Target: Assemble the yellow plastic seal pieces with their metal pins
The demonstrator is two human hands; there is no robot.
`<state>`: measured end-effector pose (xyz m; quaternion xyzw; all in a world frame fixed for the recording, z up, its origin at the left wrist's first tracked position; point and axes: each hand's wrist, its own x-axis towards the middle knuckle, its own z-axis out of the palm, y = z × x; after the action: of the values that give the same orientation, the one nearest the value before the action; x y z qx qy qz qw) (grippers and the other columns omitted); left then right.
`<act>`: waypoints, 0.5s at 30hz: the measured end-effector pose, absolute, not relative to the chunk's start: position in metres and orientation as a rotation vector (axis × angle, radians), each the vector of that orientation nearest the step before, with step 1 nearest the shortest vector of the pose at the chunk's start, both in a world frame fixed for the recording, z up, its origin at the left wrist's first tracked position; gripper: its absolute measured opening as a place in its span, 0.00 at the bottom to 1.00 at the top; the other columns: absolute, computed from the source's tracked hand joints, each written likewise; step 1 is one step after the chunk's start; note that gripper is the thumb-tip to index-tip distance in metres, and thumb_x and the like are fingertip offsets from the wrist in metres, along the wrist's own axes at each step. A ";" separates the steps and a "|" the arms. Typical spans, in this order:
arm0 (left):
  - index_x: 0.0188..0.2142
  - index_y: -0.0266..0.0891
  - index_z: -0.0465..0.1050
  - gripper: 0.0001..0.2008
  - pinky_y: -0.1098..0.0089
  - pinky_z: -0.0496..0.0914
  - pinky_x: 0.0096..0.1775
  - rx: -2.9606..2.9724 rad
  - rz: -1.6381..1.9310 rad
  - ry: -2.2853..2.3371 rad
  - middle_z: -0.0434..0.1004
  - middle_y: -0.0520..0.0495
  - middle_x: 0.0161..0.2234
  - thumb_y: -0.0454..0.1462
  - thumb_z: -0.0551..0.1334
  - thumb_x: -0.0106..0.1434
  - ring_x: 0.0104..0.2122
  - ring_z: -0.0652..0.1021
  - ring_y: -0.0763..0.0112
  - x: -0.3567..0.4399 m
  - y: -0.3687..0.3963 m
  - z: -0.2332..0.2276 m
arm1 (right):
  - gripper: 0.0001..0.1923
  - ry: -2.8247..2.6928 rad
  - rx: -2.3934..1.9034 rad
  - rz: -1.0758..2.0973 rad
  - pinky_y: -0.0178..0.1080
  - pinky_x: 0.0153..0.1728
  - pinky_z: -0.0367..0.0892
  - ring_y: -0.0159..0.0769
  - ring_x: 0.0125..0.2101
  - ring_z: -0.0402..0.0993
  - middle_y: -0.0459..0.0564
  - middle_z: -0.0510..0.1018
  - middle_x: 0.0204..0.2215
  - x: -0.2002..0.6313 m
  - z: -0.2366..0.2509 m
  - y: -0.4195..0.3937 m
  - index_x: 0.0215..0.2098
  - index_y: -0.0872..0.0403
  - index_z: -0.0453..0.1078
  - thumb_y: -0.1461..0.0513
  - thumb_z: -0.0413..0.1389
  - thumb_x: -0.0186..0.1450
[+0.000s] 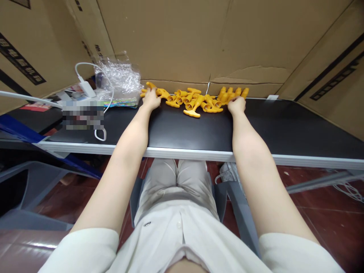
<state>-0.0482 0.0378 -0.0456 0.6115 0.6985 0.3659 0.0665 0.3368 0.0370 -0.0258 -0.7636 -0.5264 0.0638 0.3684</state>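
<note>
Several yellow plastic T-shaped handles, with hollow round ends, lie jumbled at the back of the black tabletop. My left hand is at the left end of this pile, its fingers closed around a yellow T-shaped handle that partly shows above them. On the right, a row of yellow handles stands side by side with stems pointing up. My right hand is closed at the front of that row, gripping a handle there; its fingertips are partly hidden.
Cardboard walls enclose the back and sides of the black table. Left of the pile lie crumpled clear plastic wrap, a white charger with a cable, and a blurred-out patch. A metal edge runs along the front.
</note>
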 end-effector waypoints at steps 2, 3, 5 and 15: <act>0.70 0.45 0.67 0.38 0.36 0.57 0.75 1.858 1.066 2.096 0.63 0.34 0.76 0.32 0.65 0.60 0.77 0.62 0.44 -0.046 0.037 -0.049 | 0.17 -1.350 -1.945 0.162 0.53 0.68 0.68 0.55 0.64 0.77 0.67 0.81 0.59 0.335 -0.025 0.035 0.53 0.60 0.80 0.71 0.52 0.71; 0.71 0.46 0.66 0.40 0.34 0.55 0.75 1.864 1.050 2.085 0.63 0.34 0.76 0.31 0.64 0.59 0.77 0.62 0.44 -0.046 0.036 -0.050 | 0.17 -1.346 -1.936 0.159 0.54 0.68 0.69 0.55 0.63 0.77 0.66 0.81 0.58 0.334 -0.024 0.034 0.52 0.60 0.80 0.71 0.52 0.71; 0.74 0.45 0.62 0.43 0.35 0.55 0.76 1.869 1.033 2.053 0.63 0.33 0.76 0.29 0.63 0.58 0.78 0.62 0.45 -0.046 0.036 -0.052 | 0.16 -1.335 -1.922 0.154 0.56 0.68 0.69 0.55 0.63 0.77 0.65 0.82 0.57 0.333 -0.024 0.034 0.49 0.59 0.81 0.71 0.53 0.70; 0.60 0.46 0.75 0.26 0.45 0.65 0.75 1.887 1.206 2.089 0.67 0.34 0.72 0.29 0.65 0.63 0.69 0.75 0.44 -0.052 0.036 -0.050 | 0.17 -1.360 -1.900 0.136 0.57 0.68 0.70 0.59 0.63 0.79 0.68 0.83 0.56 0.335 -0.027 0.039 0.49 0.61 0.82 0.72 0.53 0.69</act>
<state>-0.0520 0.0363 -0.0504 0.6157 0.6815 0.3935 0.0397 0.3350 0.0390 -0.0268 -0.7475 -0.5351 0.0534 0.3901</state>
